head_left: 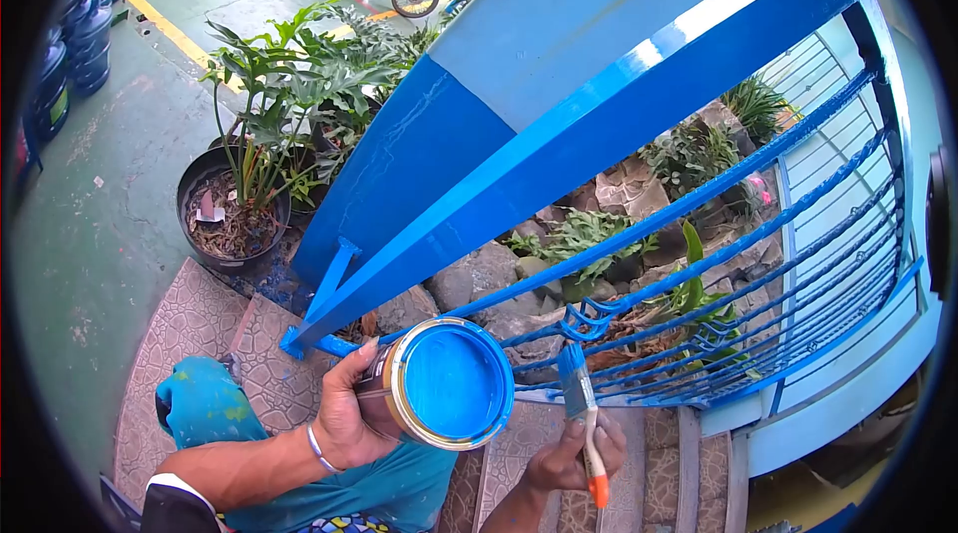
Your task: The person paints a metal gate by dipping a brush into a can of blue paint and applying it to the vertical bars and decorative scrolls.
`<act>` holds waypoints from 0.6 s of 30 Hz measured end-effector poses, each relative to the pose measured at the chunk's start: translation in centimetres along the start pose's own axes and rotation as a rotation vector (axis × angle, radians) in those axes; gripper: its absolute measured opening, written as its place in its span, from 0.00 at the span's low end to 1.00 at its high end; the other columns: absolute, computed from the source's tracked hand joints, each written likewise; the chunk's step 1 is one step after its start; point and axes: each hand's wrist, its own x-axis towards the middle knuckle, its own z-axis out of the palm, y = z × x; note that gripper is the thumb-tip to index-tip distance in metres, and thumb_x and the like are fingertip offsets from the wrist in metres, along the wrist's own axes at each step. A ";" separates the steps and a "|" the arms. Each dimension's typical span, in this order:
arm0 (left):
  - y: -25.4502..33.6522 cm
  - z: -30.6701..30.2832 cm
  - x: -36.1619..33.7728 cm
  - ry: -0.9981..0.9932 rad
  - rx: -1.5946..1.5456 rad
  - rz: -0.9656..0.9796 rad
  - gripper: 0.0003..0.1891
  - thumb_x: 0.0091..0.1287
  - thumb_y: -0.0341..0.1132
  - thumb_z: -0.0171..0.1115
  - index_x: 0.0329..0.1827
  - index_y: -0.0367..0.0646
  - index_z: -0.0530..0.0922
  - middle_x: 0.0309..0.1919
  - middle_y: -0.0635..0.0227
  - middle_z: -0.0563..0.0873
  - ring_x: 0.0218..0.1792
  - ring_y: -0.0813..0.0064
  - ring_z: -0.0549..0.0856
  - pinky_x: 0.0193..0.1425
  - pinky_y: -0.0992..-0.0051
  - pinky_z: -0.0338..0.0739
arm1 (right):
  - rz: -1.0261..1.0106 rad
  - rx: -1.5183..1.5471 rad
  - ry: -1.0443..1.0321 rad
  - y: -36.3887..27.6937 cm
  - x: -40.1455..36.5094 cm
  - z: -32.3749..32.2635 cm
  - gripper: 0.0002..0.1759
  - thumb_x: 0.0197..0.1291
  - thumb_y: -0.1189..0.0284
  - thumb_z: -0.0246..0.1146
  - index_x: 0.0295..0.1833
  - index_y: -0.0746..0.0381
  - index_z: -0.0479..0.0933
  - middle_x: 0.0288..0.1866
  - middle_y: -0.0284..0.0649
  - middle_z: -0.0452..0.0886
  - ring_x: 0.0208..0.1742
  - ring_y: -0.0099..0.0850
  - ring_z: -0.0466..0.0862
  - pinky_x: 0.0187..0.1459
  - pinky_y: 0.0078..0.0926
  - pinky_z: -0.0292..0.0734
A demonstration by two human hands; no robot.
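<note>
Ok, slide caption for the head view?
Left hand holds open can of blue paint; right hand holds paintbrush at railing.

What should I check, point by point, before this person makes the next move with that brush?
1. Can held: ok, the left hand grips its side.
2. Can open, with paint inside: ok, blue paint shows within the rim.
3. Brush held: ok, the right hand has it by the handle.
4. Bristles touching the curled metal of the railing: cannot tell; they are right at it, but contact is unclear.
5. Can and brush away from the potted plant: ok, there is a visible gap.
6. Trousers unmarked: not ok, yellowish marks show on the knee.
</note>
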 end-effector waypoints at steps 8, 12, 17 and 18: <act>0.2 -0.1 0.1 -0.012 0.010 -0.008 0.32 0.74 0.61 0.61 0.70 0.47 0.83 0.67 0.60 0.89 0.67 0.55 0.87 0.76 0.48 0.78 | -0.146 -0.268 -0.471 -2.6 3.2 0.3 0.11 0.67 0.78 0.75 0.49 0.58 0.80 0.51 0.43 0.85 0.52 0.45 0.86 0.52 0.45 0.86; 0.3 0.2 -0.1 -0.021 0.002 -0.004 0.30 0.75 0.60 0.61 0.70 0.48 0.84 0.67 0.60 0.89 0.67 0.55 0.87 0.76 0.47 0.78 | -0.246 -0.377 -0.561 -3.5 7.1 0.0 0.14 0.62 0.78 0.77 0.49 0.57 0.81 0.49 0.40 0.86 0.51 0.44 0.87 0.53 0.45 0.82; 0.3 0.1 -0.1 -0.009 0.005 -0.005 0.33 0.73 0.60 0.62 0.74 0.47 0.81 0.69 0.57 0.87 0.70 0.53 0.85 0.78 0.46 0.76 | -0.461 -0.440 -0.725 -2.8 9.5 0.7 0.16 0.55 0.75 0.79 0.49 0.51 0.85 0.50 0.32 0.88 0.51 0.36 0.88 0.54 0.43 0.77; 0.3 0.2 -0.2 -0.011 -0.030 -0.009 0.30 0.75 0.58 0.62 0.70 0.46 0.84 0.66 0.60 0.90 0.66 0.56 0.88 0.76 0.49 0.79 | -0.452 -0.479 -0.754 -3.0 10.0 0.6 0.16 0.55 0.75 0.79 0.48 0.51 0.85 0.50 0.32 0.88 0.51 0.36 0.88 0.53 0.43 0.77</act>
